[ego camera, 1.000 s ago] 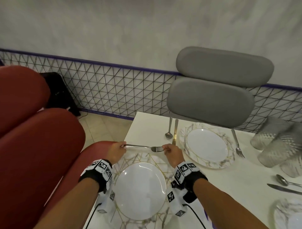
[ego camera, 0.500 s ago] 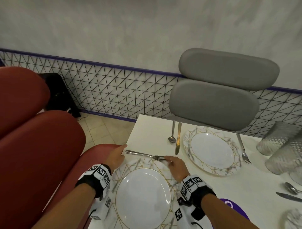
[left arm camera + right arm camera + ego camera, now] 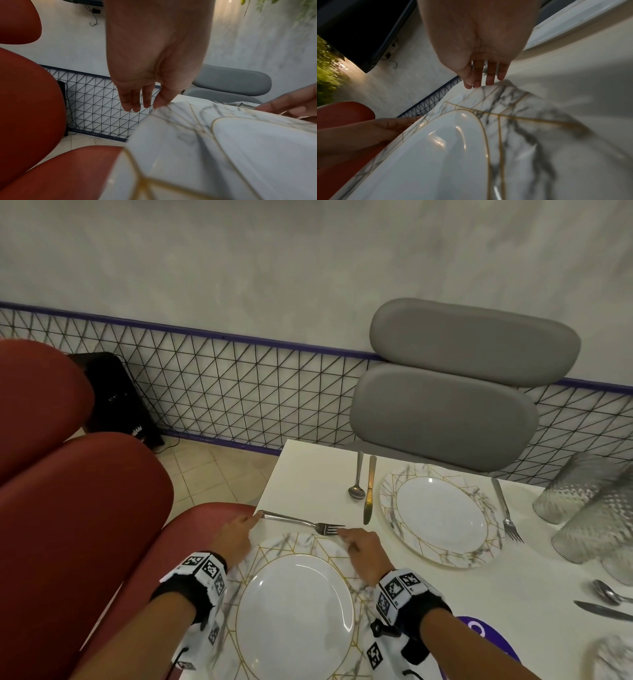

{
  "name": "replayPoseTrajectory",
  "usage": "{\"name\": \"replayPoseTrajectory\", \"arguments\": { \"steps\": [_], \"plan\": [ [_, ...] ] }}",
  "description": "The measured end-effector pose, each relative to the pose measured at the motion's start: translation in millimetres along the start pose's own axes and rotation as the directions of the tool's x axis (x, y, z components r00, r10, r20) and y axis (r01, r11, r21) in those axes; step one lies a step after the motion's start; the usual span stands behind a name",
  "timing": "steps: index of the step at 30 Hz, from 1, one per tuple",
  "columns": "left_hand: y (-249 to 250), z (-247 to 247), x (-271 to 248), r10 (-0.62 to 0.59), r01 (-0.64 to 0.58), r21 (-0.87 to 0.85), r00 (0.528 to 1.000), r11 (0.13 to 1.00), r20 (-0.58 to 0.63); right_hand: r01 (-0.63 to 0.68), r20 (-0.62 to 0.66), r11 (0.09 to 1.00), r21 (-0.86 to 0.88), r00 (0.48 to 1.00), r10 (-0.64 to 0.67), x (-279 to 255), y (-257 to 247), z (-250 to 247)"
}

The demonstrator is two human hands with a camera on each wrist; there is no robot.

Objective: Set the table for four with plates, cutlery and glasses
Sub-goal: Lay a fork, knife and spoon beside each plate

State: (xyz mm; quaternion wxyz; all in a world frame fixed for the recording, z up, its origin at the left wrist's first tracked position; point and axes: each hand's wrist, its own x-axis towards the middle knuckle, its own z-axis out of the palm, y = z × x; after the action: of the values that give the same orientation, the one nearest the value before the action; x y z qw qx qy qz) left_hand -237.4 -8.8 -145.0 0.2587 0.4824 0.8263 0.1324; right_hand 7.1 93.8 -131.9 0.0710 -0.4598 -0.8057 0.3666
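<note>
A silver fork (image 3: 301,522) lies flat on the white table (image 3: 308,474), just beyond the near marble-rimmed plate (image 3: 294,611). My left hand (image 3: 236,537) touches the handle end with a stretched fingertip. At the tines, my right hand (image 3: 361,546) reaches in with straight fingers. Neither hand grips anything. In the left wrist view my left hand (image 3: 154,54) hangs with relaxed fingers over the plate (image 3: 240,148) rim. The right wrist view shows my right hand (image 3: 479,40) likewise above the plate (image 3: 436,155). A far plate (image 3: 442,518) has a spoon (image 3: 356,491), knife (image 3: 369,494) and fork (image 3: 507,515) beside it.
Textured glasses (image 3: 582,491) stand at the right edge, with another spoon (image 3: 606,594) and knife (image 3: 603,609) below them. A grey chair (image 3: 445,412) stands behind the far plate and a red chair (image 3: 85,508) at the left. A purple mark (image 3: 479,631) shows near my right wrist.
One second ago both hands held the fork by its ends above the plate. It now lies on the table, and both hands have loosened to fingertips at its ends.
</note>
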Motion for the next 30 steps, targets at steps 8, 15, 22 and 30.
{"name": "replayPoseTrajectory", "arguments": {
  "steps": [8,15,22,30],
  "plan": [
    [-3.0,-0.2,2.6,-0.016,0.016,-0.017,1.0,1.0,-0.017,0.016,-0.004,1.0,0.022,1.0,-0.016,-3.2,4.0,1.6],
    [-0.1,-1.8,2.7,-0.038,0.038,0.005,0.999,0.999,-0.002,0.029,-0.02,0.999,-0.018,0.999,-0.03,-1.8,2.5,6.0],
    [5.5,-2.6,-1.5,-0.05,0.05,-0.042,0.999,0.998,-0.001,0.028,-0.028,0.999,-0.029,0.999,-0.029,-3.2,-0.5,5.8],
    [9.1,-9.8,-11.7,-0.05,0.047,-0.074,0.998,0.996,-0.032,0.033,-0.048,0.999,-0.027,0.998,-0.034,-10.4,-1.9,0.2]
  ]
}}
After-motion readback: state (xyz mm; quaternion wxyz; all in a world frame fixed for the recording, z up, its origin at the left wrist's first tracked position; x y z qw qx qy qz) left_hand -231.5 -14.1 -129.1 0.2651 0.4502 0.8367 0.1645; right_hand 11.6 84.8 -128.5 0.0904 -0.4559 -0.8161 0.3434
